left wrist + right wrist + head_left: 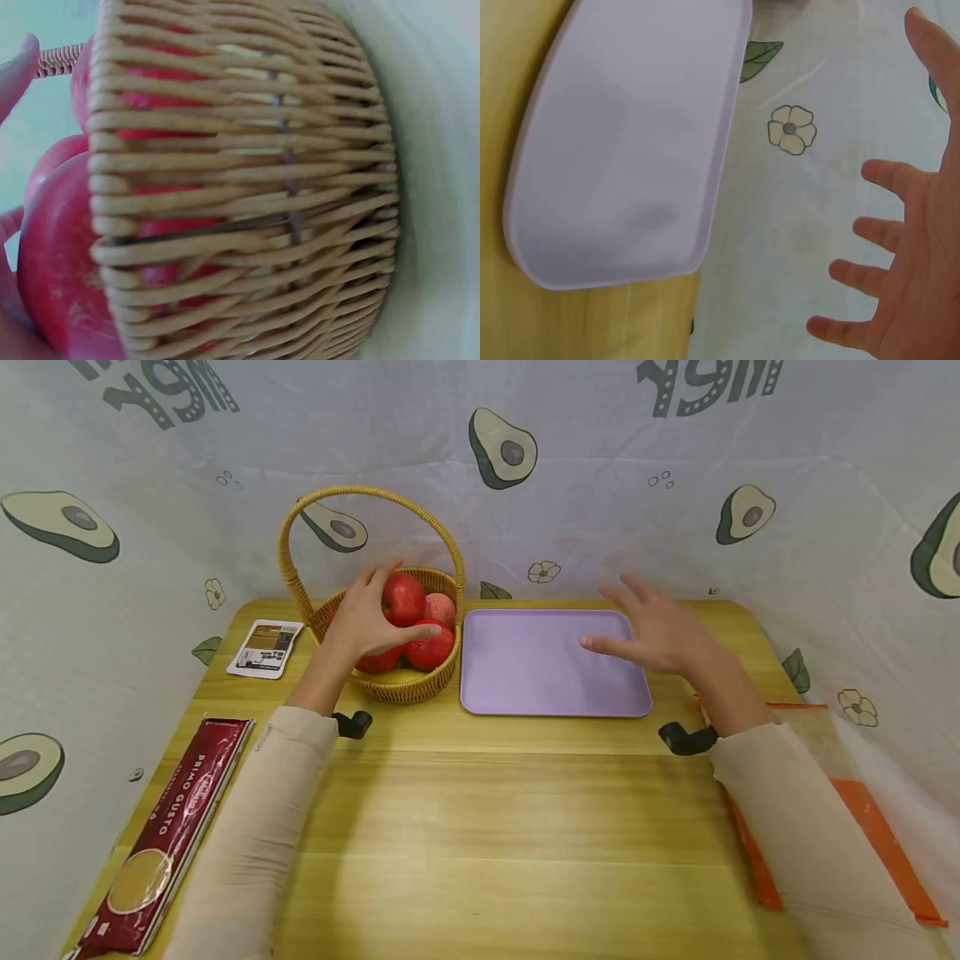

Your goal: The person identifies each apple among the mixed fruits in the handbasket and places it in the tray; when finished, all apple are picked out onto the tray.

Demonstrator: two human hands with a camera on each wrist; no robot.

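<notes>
My left hand (367, 614) reaches over a wicker basket (408, 693) with a tall arched handle, thumb and fingers spread above the fruit inside. Several red apples (403, 599) lie in the basket, along with a paler, speckled pinkish fruit (440, 608). In the left wrist view, the basket's woven side (247, 187) fills the middle, and parts of the hand show at the left edge beside a large apple (64, 255). My right hand (656, 627) hovers over the right end of a lilac tray (551, 664), fingers apart and holding nothing.
A long dark red pasta packet (172, 827) lies along the table's left edge. Behind it is a small white packet (266, 648). A clear bag with orange bands (873, 827) lies at the right, partly under the right arm. Avocado-printed cloth (600, 527) hangs around the wooden table (487, 827).
</notes>
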